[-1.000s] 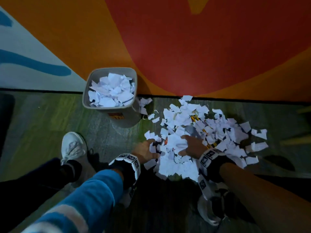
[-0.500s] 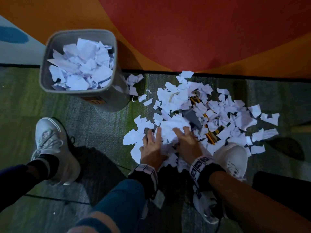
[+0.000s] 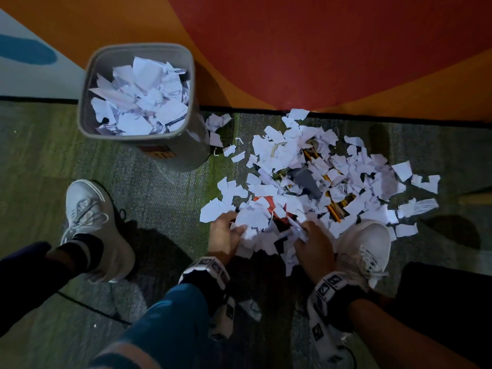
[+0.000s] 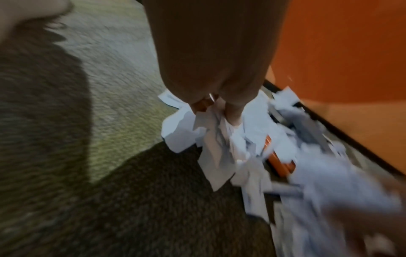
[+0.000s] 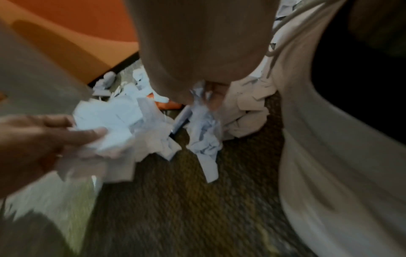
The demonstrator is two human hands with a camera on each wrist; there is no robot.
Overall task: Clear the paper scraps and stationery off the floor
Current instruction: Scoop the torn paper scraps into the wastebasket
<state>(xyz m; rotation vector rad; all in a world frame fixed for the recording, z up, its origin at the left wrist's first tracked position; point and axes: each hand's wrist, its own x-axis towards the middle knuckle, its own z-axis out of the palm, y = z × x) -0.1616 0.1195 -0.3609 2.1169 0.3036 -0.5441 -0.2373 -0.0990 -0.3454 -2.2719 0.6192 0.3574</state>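
scraps (image 3: pixel 269 190): matt paper | bin (image 3: pixel 183 145): smooth plastic | carpet (image 3: pixel 165 187): rough woven

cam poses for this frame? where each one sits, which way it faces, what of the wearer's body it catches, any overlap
Head: on the head, facing down at the floor; sees paper scraps, bin, both hands, forearms, shoes.
Left wrist: along the left hand toward the wall; fingers gripping scraps, blurred.
Right wrist: along the right hand; fingers pinching scraps, left hand at frame left, white shoe.
Shared: all see the scrap pile on the carpet.

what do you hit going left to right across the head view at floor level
left shoe → grey bin → left hand gripping paper scraps → right hand gripping scraps too → right shoe → outlying scraps
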